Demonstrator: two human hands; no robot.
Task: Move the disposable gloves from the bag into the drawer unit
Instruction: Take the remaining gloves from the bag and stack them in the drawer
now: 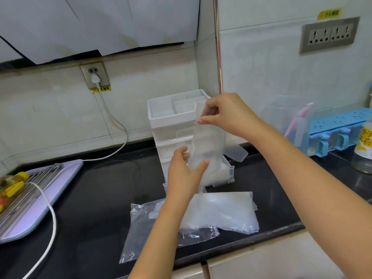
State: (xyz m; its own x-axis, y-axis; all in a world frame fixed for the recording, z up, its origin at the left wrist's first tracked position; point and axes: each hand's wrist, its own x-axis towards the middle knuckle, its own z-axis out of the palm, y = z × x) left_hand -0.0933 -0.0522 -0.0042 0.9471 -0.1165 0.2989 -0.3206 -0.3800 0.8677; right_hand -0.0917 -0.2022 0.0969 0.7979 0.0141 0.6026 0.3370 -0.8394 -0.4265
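Observation:
A thin translucent disposable glove (207, 141) hangs upright in front of the white drawer unit (171, 119). My right hand (225, 115) pinches its top edge. My left hand (185, 172) holds its lower part between thumb and fingers. The unit's bottom drawer (227, 174) is pulled out, with pale plastic inside it. On the black counter in front lies a clear plastic bag (145, 234), and a stack of more gloves (223, 210) rests partly on it.
A lilac board (46, 198) with metal skewers and a yellow-capped bottle lies at the left, crossed by a white power cord (52, 216). At the right stand a blue rack (338, 125), a clear container and a glass bottle (364, 154). The counter's front edge is close.

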